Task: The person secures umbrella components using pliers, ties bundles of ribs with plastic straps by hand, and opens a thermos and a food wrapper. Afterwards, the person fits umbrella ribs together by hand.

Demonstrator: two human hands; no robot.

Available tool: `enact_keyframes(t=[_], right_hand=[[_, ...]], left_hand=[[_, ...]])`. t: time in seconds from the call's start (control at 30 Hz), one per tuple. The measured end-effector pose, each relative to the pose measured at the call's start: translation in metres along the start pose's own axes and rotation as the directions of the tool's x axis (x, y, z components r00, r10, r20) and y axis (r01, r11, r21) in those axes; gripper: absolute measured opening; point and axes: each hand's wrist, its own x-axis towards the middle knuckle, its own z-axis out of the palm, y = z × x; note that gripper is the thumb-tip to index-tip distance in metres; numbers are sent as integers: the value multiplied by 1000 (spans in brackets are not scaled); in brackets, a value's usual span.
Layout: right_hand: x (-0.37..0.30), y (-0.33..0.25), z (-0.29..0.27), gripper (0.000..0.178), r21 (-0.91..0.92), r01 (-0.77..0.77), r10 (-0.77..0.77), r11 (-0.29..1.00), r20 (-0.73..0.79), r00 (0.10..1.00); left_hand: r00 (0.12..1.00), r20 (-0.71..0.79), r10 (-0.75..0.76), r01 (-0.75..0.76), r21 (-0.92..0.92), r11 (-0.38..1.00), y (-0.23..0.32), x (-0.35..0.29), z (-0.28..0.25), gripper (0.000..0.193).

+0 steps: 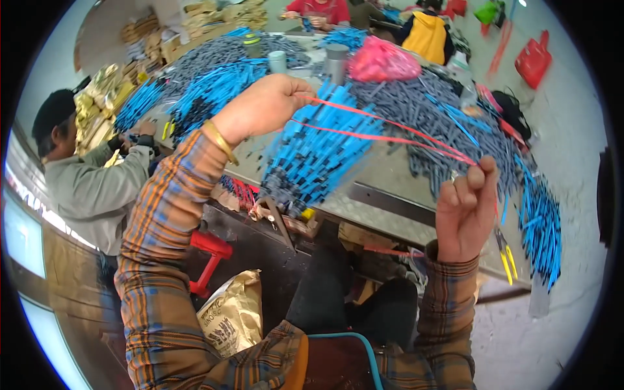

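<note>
Between my two hands stretches a thin red plastic string, doubled into two strands. My left hand, raised beyond the table's near edge, is closed on one end. On the right, my right hand pinches the other end between thumb and fingers, with the remaining fingers curled. Behind and below the string is a thick bundle of blue sticks with dark grey ends, tilted at the table's near edge. Part of the string crosses in front of the bundle. Whether it passes round the bundle is hard to see.
Loose dark grey pieces and more blue sticks cover the table. A pink bag and cups stand farther back. Yellow-handled cutters hang at the right edge. A person works at the left; others sit across.
</note>
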Motion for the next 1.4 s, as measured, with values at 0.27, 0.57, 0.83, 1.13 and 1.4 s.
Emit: enact_keyframes(t=[0.27,0.57,0.83,1.13,1.4], right_hand=[[38,87,-123,30,-793,-511,266,331,-441,857],[60,153,-115,33,-611,-791,532,29,-660,530],[50,181,-119,25,-408,-869,522,279,-695,494],[40,181,-79,24,-187,-464,327,866,-490,808],[154,145,-109,40,-361,-146,214,921,156,964]], left_hand=[[949,-242,-203,245,155,957,-165,23,58,30],[909,297,-294,181,353,918,-238,45,127,28],[971,225,-79,117,-158,981,-209,25,166,27],[876,31,-482,157,-962,224,-94,-8,93,24],[866,-225,-447,-169,-972,162,-26,36,24,33]])
